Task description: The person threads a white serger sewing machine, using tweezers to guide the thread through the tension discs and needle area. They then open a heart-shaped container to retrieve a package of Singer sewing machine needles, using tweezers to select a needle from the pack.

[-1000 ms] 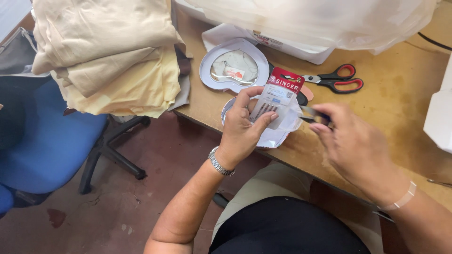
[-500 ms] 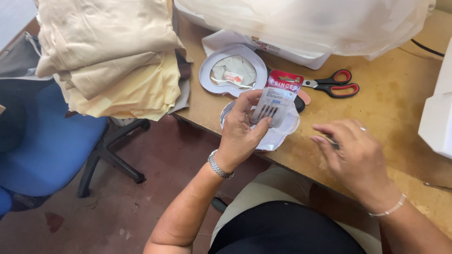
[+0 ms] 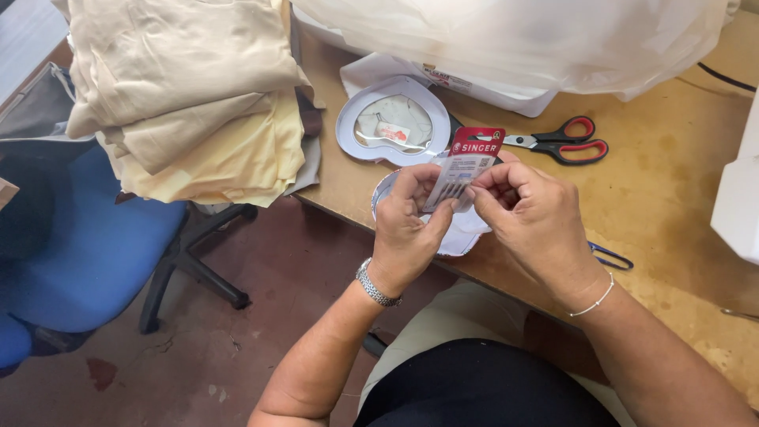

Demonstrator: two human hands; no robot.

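Needle packet (image 3: 465, 168) frame centre, long axis upright, tilted right. Left hand (image 3: 407, 225) pinches lower left edge; right hand (image 3: 531, 217) pinches right side. Both hands equally near, above bench (image 3: 672, 198).

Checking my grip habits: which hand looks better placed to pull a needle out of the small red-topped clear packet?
Probably the right hand: its fingertips pinch at the small red-topped clear needle packet where the needles sit, while the left hand grips the packet's side, steadying it.

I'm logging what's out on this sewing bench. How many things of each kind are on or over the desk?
Needle packet, held by left hand and right hand: 1
Scissors: 1
Heart-shaped tin parts: 2
Folded fabric pile: 1
Total: 5
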